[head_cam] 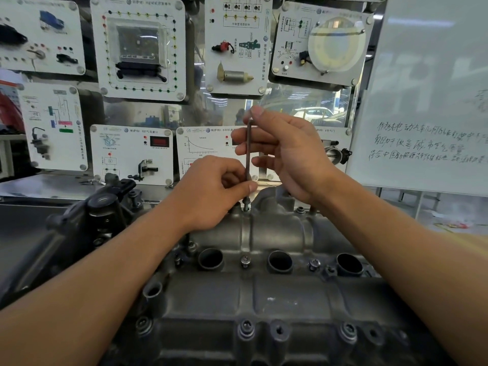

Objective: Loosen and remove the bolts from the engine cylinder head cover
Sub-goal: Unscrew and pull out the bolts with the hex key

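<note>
Big picture first: the grey cast-metal cylinder head cover (264, 294) fills the bench, with dark open round wells (280, 261) along its middle. The right hand (287, 154) is up high, fingers wrapped round the top of the long thin dark metal key (248, 151), thumb capping its end. The left hand (211, 191) pinches the shaft low down. The tip meets the small steel bolt (246, 203) at the cover's far edge, apparently standing proud. The risk is that a tilted shaft slips out and rounds the head, or that the freed bolt tumbles into a well.
</note>
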The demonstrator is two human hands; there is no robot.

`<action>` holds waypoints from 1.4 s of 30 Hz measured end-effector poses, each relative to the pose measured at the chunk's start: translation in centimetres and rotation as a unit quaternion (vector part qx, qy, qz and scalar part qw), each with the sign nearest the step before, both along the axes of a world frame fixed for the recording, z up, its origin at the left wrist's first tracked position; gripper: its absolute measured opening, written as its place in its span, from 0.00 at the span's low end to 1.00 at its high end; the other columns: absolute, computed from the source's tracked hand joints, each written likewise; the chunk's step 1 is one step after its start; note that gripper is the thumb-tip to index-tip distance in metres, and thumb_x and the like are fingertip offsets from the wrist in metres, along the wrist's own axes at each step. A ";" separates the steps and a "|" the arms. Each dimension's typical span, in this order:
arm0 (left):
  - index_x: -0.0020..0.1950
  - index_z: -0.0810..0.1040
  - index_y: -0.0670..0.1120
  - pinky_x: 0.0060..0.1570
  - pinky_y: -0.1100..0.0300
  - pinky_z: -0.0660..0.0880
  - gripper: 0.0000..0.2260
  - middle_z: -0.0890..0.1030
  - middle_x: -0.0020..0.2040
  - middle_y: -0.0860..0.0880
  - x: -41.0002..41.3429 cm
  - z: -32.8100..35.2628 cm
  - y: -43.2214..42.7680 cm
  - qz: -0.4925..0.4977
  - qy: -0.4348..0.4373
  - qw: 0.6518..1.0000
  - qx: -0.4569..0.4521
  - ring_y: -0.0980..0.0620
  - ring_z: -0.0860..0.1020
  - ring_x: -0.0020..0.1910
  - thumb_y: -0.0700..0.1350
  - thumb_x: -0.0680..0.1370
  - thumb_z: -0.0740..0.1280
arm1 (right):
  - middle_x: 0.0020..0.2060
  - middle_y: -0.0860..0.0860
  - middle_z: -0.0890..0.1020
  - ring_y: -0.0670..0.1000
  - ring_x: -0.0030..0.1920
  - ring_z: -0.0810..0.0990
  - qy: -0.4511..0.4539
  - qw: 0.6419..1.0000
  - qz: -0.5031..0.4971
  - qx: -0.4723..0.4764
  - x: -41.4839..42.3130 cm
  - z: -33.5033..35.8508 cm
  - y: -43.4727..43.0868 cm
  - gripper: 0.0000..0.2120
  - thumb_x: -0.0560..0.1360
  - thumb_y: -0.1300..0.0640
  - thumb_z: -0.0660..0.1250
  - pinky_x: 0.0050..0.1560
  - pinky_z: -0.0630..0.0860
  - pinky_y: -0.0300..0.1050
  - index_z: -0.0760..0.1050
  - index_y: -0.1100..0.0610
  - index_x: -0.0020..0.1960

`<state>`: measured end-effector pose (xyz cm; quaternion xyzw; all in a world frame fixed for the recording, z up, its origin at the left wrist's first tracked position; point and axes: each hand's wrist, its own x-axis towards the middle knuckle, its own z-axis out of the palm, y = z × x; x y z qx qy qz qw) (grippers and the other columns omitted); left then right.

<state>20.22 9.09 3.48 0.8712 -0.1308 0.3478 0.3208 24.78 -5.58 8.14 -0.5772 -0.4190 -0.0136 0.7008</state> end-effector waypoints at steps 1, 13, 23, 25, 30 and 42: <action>0.44 0.83 0.46 0.44 0.55 0.77 0.03 0.85 0.36 0.50 0.0 0.0 0.0 -0.007 0.000 1.000 -0.010 0.52 0.83 0.37 0.44 0.77 0.72 | 0.42 0.55 0.87 0.51 0.39 0.84 0.002 1.000 0.005 0.003 0.0 0.0 0.0 0.09 0.79 0.50 0.68 0.34 0.75 0.38 0.81 0.53 0.42; 0.48 0.83 0.46 0.51 0.63 0.79 0.04 0.86 0.40 0.53 -0.4 0.2 -0.4 -0.050 -0.008 0.998 -0.035 0.62 0.84 0.41 0.40 0.79 0.68 | 0.29 0.50 0.81 0.47 0.27 0.79 0.072 0.997 0.009 0.041 0.6 -0.5 0.7 0.10 0.82 0.57 0.64 0.27 0.72 0.37 0.77 0.57 0.62; 0.47 0.81 0.40 0.47 0.59 0.78 0.04 0.86 0.38 0.49 -0.1 0.1 -0.1 -0.033 -0.017 0.999 -0.037 0.60 0.82 0.36 0.41 0.79 0.69 | 0.31 0.50 0.81 0.49 0.30 0.78 -0.011 0.999 -0.030 0.010 0.0 -0.5 1.0 0.14 0.73 0.64 0.60 0.27 0.69 0.38 0.81 0.54 0.53; 0.46 0.81 0.41 0.44 0.65 0.78 0.04 0.85 0.37 0.50 -0.1 0.1 -0.2 -0.037 -0.018 0.998 -0.036 0.61 0.82 0.36 0.40 0.79 0.70 | 0.32 0.49 0.78 0.49 0.32 0.76 -0.022 1.000 -0.009 0.000 -0.1 -0.4 1.1 0.13 0.70 0.59 0.62 0.29 0.67 0.39 0.82 0.54 0.49; 0.46 0.82 0.43 0.42 0.66 0.77 0.03 0.85 0.36 0.51 -0.1 0.1 -0.2 -0.034 -0.019 0.998 -0.041 0.58 0.82 0.35 0.42 0.78 0.71 | 0.33 0.49 0.77 0.47 0.35 0.74 -0.059 0.998 -0.013 0.018 -0.3 -0.4 1.0 0.05 0.72 0.52 0.73 0.32 0.69 0.37 0.80 0.53 0.40; 0.44 0.80 0.40 0.45 0.53 0.74 0.07 0.84 0.35 0.44 0.0 0.3 -0.2 -0.026 -0.020 0.999 -0.017 0.43 0.82 0.38 0.43 0.78 0.71 | 0.37 0.51 0.85 0.48 0.31 0.81 0.052 0.997 0.037 0.050 -0.6 -0.3 0.9 0.08 0.83 0.54 0.62 0.28 0.72 0.38 0.78 0.54 0.52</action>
